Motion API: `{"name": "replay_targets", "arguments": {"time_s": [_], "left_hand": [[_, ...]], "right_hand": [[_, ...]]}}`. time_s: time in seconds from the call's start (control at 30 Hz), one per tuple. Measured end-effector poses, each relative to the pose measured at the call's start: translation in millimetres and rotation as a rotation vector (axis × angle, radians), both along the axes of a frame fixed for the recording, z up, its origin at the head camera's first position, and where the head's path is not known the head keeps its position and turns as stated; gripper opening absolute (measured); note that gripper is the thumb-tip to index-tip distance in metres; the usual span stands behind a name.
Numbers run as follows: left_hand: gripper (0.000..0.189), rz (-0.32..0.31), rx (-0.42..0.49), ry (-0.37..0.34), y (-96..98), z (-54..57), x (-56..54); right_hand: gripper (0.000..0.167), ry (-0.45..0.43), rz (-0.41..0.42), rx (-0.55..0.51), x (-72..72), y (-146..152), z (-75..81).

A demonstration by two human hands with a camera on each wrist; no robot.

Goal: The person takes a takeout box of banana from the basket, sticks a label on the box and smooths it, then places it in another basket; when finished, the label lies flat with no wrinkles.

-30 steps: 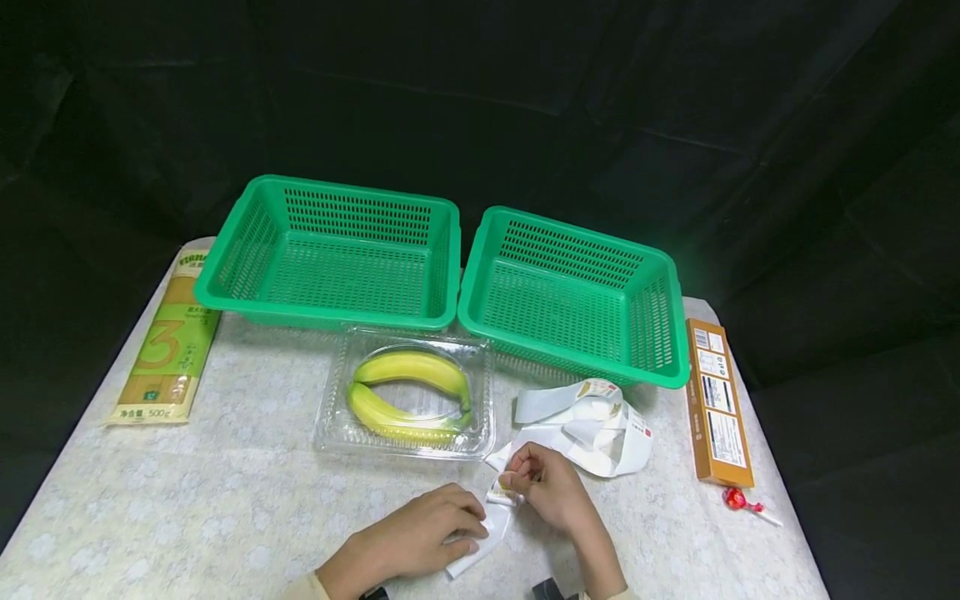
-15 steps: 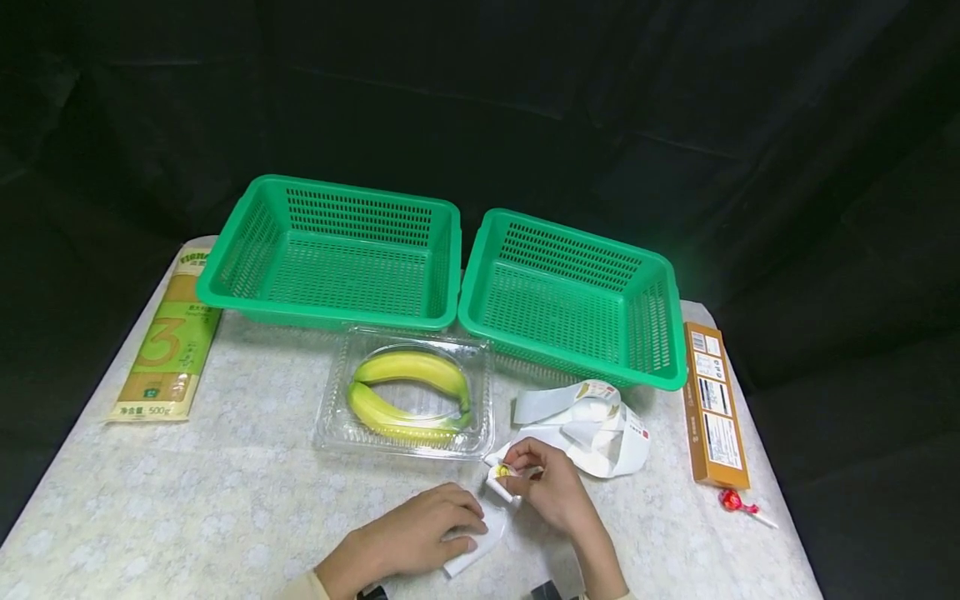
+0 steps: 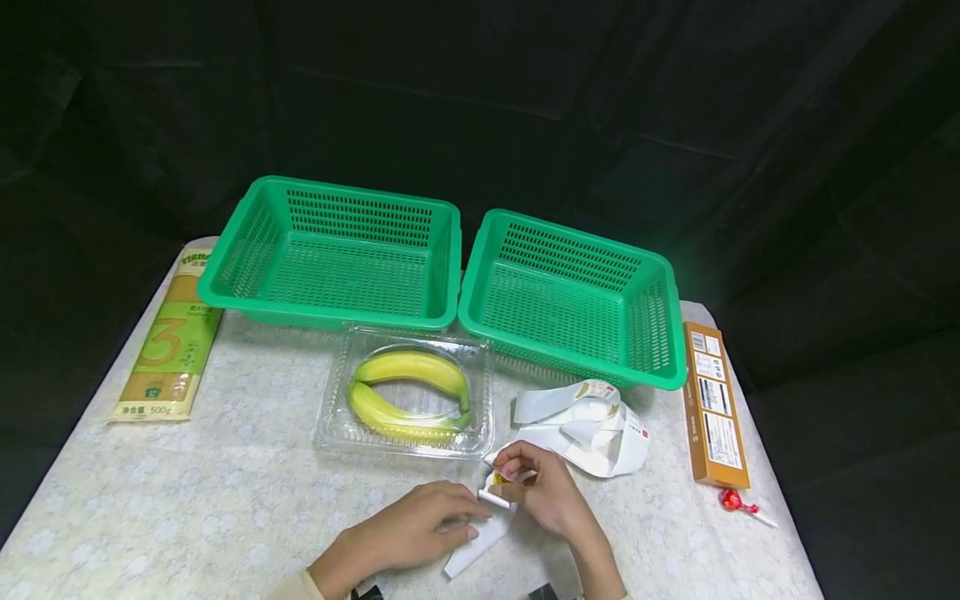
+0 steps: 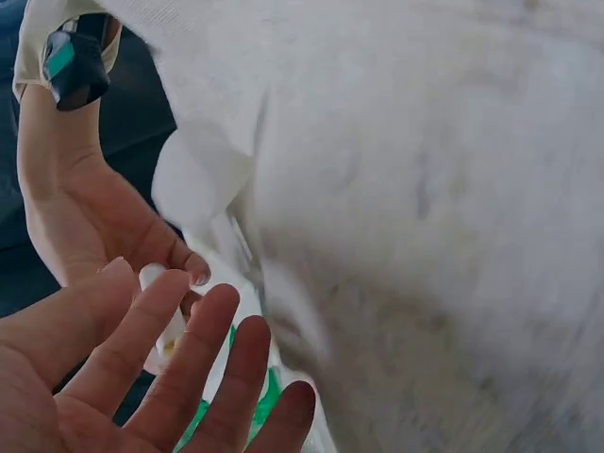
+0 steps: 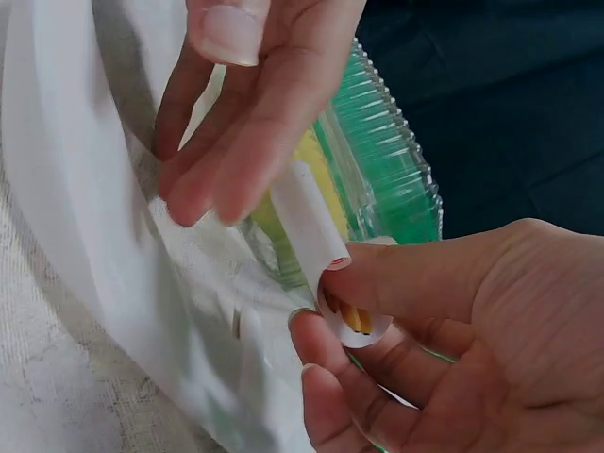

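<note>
My right hand [image 3: 547,493] pinches a white label strip [image 5: 307,222] between thumb and fingers. The pinched part is curled into a small tube, and a yellow printed picture shows beside the thumb. In the head view, the flat tail of that label strip [image 3: 476,552] lies on the table under my left hand [image 3: 423,527]. The left fingers are fairly straight and spread in the left wrist view, their tips at the strip. A loose heap of the same paper [image 3: 603,433] lies just beyond the right hand. Near both hands is a clear plastic box [image 3: 330,417] with bananas [image 3: 408,364] in it.
Two green baskets [image 3: 322,312] [image 3: 555,350] stand side by side at the back. A spaghetti pack [image 3: 168,342] lies on the left, an orange-brown box [image 3: 716,408] on the right, with a red lollipop [image 3: 731,500] near its front end. Black cloth hangs behind.
The right hand has shifted slightly left, and the curled part of the strip has turned towards the left hand. The left hand has barely moved; its fingertips now reach a little further right.
</note>
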State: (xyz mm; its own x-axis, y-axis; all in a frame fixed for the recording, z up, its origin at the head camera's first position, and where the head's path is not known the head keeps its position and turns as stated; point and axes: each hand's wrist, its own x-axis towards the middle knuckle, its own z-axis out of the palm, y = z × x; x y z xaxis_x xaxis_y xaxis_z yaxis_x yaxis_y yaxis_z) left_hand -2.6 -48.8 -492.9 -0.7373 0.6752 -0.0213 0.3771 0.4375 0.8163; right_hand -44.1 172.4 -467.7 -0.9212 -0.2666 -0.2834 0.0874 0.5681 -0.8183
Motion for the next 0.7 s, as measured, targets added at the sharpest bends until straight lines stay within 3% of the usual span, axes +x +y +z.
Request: {"name": "replay_targets", "arguments": {"time_s": [0.3, 0.5, 0.6, 0.7], "left_hand": [[0.019, 0.142, 0.221, 0.017, -0.3, 7.6, 0.8], [0.014, 0.278, 0.247, 0.152, 2.5, 11.5, 4.1], [0.011, 0.282, 0.263, 0.209, 2.3, 11.5, 5.3], [0.01, 0.238, 0.282, 0.243, 1.8, 11.9, 6.4]], "right_hand": [[0.033, 0.0, 0.073, -0.036, 3.4, -5.5, 9.8], [0.032, -0.004, 0.136, -0.014, 6.0, -8.2, 13.3], [0.029, -0.001, 0.169, 0.011, 7.7, -9.9, 16.1], [0.025, 0.006, 0.19, 0.03, 9.9, -11.2, 20.3]]}}
